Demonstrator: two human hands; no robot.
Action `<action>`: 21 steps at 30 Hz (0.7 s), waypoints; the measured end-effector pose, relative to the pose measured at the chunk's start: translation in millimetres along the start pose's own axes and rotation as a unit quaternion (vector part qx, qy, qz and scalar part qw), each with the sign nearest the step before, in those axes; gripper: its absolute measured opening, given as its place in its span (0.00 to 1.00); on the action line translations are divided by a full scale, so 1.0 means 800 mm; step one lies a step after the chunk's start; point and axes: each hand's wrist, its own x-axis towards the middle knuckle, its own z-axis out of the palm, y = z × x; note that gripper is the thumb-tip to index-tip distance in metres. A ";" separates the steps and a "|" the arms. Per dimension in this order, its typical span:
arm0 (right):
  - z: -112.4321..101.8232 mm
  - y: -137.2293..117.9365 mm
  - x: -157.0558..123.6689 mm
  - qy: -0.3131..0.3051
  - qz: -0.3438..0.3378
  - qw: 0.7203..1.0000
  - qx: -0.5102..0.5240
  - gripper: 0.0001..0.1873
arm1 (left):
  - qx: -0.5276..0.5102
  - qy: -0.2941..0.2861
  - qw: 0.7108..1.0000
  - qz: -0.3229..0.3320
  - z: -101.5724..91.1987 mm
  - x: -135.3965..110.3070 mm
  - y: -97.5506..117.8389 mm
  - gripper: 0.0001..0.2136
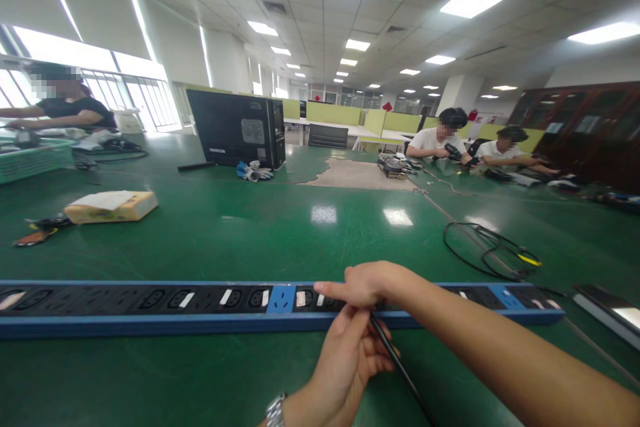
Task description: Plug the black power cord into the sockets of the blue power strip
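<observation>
A long blue power strip (125, 327) with black sockets and small white labels lies across the green table. My left hand (343, 360), palm up with a metal watch (276, 410) on the wrist, is at the strip's front edge, thumb and fingers closed around a black power cable (403, 367). The cable runs down towards the lower right. Crossing over from the right, my right hand (373, 283) is curled above the sockets, with one digit stretched left. Its other fingers are mostly hidden, as is the cable's end beneath the hands, so whether it sits in a socket cannot be seen.
Coiled black cable (487, 250) lies to the right, near a dark flat device (607, 313). A tissue pack (113, 205) and pliers (40, 232) are at left. Beyond stand a black computer case (240, 127) and gloves (254, 171). Several people sit around the table.
</observation>
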 end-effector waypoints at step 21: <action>0.032 0.046 0.007 0.116 -0.154 0.981 0.011 0.31 | 0.100 0.039 0.994 -0.033 -0.008 -0.008 -0.021 0.24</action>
